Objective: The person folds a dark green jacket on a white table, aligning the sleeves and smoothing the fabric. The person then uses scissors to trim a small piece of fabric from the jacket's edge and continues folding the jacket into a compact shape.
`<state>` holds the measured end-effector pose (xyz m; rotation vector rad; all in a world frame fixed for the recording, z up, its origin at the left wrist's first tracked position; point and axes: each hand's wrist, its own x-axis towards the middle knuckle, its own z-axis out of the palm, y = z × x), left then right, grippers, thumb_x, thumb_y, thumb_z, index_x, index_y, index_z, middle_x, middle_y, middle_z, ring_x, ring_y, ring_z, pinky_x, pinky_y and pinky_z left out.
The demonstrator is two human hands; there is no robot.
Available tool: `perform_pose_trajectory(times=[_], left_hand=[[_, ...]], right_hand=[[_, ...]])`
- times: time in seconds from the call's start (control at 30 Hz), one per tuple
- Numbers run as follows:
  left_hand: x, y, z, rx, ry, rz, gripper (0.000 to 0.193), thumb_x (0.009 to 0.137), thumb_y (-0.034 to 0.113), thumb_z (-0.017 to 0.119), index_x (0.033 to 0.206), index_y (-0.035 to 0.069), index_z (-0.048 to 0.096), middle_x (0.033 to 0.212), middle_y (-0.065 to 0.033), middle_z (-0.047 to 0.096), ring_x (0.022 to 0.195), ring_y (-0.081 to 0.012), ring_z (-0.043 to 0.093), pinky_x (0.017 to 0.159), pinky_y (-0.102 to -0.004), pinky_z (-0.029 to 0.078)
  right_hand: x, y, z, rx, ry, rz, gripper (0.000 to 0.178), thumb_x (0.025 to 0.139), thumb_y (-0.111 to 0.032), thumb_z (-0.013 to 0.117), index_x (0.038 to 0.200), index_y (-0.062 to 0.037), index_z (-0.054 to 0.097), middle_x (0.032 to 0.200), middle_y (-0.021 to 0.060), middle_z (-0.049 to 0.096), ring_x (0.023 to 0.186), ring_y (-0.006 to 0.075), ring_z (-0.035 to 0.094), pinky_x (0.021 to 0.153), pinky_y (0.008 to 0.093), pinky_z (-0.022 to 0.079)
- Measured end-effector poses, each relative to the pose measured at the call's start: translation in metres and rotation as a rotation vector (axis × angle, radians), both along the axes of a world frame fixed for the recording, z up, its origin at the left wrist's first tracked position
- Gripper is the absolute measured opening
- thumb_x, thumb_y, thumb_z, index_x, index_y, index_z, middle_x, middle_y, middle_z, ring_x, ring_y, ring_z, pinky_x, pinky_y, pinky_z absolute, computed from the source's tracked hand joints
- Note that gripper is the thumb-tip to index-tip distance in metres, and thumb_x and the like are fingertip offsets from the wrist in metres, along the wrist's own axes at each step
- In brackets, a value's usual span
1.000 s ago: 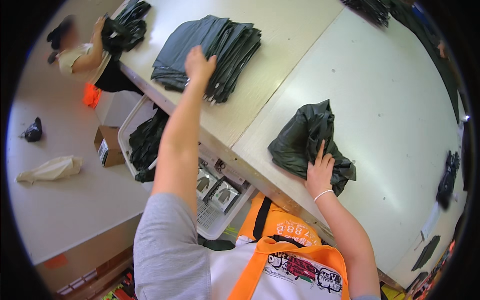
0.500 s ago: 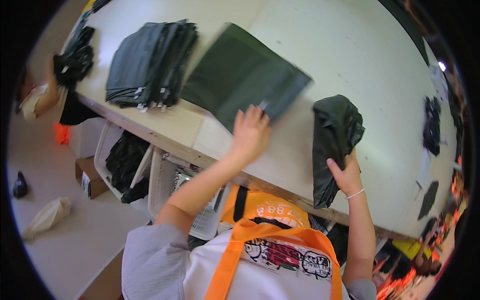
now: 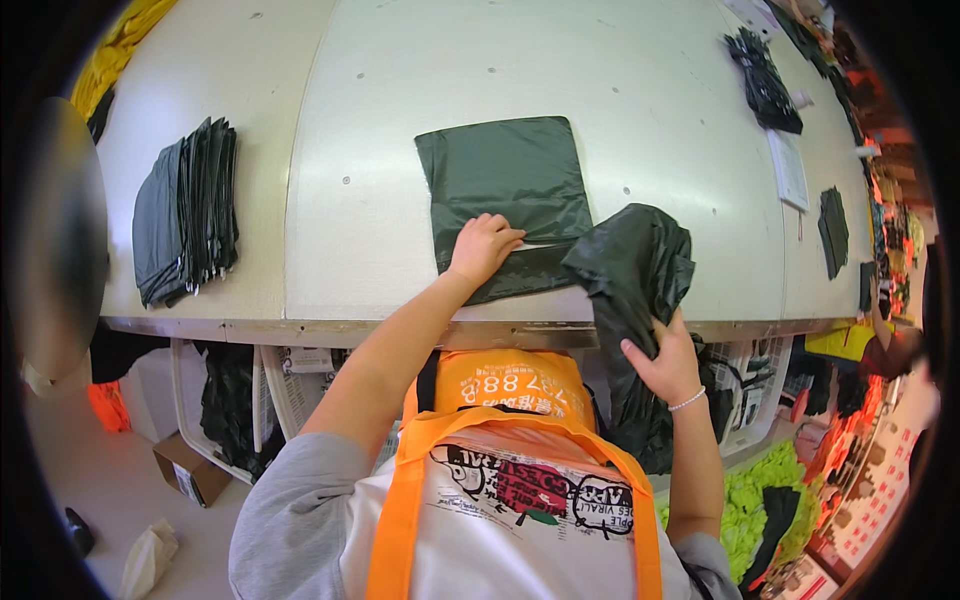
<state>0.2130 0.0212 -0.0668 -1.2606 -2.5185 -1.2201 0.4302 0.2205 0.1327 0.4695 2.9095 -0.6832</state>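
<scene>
A flat, folded piece of thin dark green fabric (image 3: 515,165) lies on the table in front of me. My left hand (image 3: 485,247) is at its near part, fingers closed on a fold, with a darker strip of the cloth showing below. My right hand (image 3: 664,358) grips a bunched dark green cloth (image 3: 635,265), thumb on top and fingers mostly hidden behind it. The upper end of that bunch rests on the table against the flat piece's right corner. Its lower end hangs over the table's front edge.
Left on the pale table (image 3: 380,130) stands a stack of folded dark green pieces (image 3: 185,215). Dark bundles (image 3: 765,85) lie at the far right. White baskets (image 3: 265,390) sit below the table edge. A blurred person (image 3: 60,240) is at far left; bright green cloth (image 3: 765,480) lies lower right.
My view has turned, so the table edge now runs level. The flat piece has come to lie squarely before me. My left fingers have closed on it; the bunched cloth now hangs off the edge.
</scene>
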Motion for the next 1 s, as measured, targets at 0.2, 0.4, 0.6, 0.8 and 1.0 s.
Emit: perform_pose_trajectory(times=[0.2,0.4,0.6,0.8,1.0], left_hand=[[-0.042,0.011,0.045,0.125,-0.210,-0.013,0.013,0.084,0.014,0.065,0.084,0.001,0.067,0.079,-0.0133,0.062,0.071,-0.0294,0.060,0.063,-0.0346,0.047],[-0.037,-0.002,0.119,-0.077,-0.444,-0.364,0.015,0.085,0.011,0.063,0.090,-0.003,0.066,0.081,-0.0129,0.065,0.074,-0.0228,0.062,0.068,-0.0311,0.048],[-0.050,-0.060,0.109,0.046,-0.462,0.035,0.038,0.078,0.004,0.063,0.116,0.001,0.057,0.105,-0.0100,0.058,0.094,-0.0180,0.055,0.074,-0.0303,0.049],[-0.019,-0.027,0.071,-0.374,-0.523,0.539,0.060,0.071,0.030,0.065,0.120,0.000,0.051,0.095,-0.0226,0.065,0.096,-0.0371,0.061,0.084,-0.0419,0.049],[-0.055,-0.013,0.034,-0.454,-0.575,0.646,0.028,0.077,0.027,0.060,0.089,0.002,0.065,0.095,-0.0217,0.066,0.092,-0.0366,0.064,0.076,-0.0437,0.051]], right_hand=[[-0.005,-0.023,-0.001,-0.094,-0.055,0.399,0.059,0.067,-0.040,0.075,0.120,-0.0175,0.063,0.122,0.0279,0.048,0.107,0.0396,0.053,0.091,0.0394,0.046],[-0.069,-0.037,-0.052,-0.214,-0.074,0.478,0.056,0.069,-0.045,0.072,0.119,-0.0200,0.064,0.131,0.0336,0.040,0.109,0.0430,0.054,0.093,0.0398,0.045],[-0.096,-0.013,-0.086,-0.447,-0.167,0.176,0.071,0.074,-0.053,0.068,0.120,-0.0002,0.059,0.140,0.0349,0.030,0.128,0.0421,0.038,0.107,0.0379,0.031],[-0.108,-0.014,-0.097,-0.499,-0.114,0.092,0.076,0.075,-0.056,0.065,0.116,0.0078,0.058,0.138,0.0370,0.032,0.132,0.0435,0.031,0.109,0.0388,0.028],[-0.108,-0.024,-0.071,-0.277,-0.194,0.163,0.073,0.075,-0.055,0.065,0.120,0.0028,0.058,0.138,0.0366,0.032,0.125,0.0427,0.042,0.105,0.0386,0.034]])
